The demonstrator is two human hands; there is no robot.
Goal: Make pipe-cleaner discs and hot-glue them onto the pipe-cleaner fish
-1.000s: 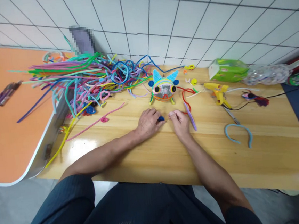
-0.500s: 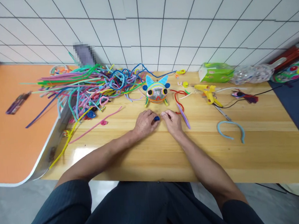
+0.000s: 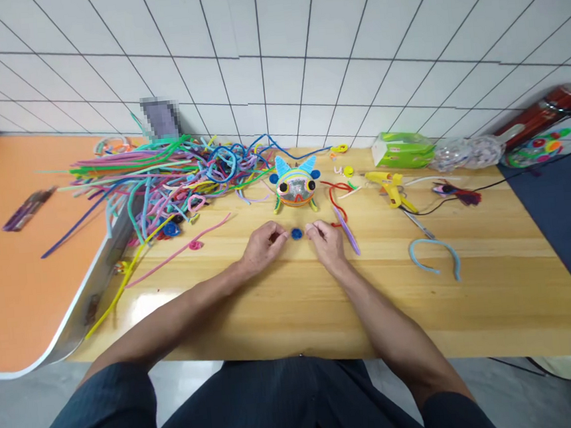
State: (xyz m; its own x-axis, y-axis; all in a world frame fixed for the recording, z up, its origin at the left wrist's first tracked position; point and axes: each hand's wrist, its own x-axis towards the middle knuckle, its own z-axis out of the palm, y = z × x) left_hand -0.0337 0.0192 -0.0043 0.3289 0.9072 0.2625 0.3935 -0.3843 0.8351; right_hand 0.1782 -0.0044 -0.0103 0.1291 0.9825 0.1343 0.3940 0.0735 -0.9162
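Note:
A small coil of blue pipe cleaner [image 3: 296, 234] lies flat on the wooden table between my two hands. My left hand [image 3: 263, 248] rests just left of it, fingers curled and thumb tip brought to the forefinger; whether anything is pinched there is too small to see. On the coil's other side, my right hand [image 3: 327, 243] is closed in a similar pinch, its contents hidden. Behind the coil stands a small figure [image 3: 295, 185] of coloured pipe cleaners, with blue ears, big round eyes and a silvery middle. A purple stick-like piece [image 3: 349, 234] and a red pipe cleaner [image 3: 337, 203] lie beside my right hand.
A large heap of pipe cleaners [image 3: 176, 170] covers the back left, near an orange table [image 3: 31, 283]. To the right lie a yellow glue gun [image 3: 390, 188], scissors [image 3: 419, 224] and a bent light-blue pipe cleaner [image 3: 434, 244]. A green packet [image 3: 404, 150] stands against the tiled wall.
My left hand has let go of the blue coil and drawn back to the left. The coil now lies exposed on the table. The camera view has tilted slightly upward.

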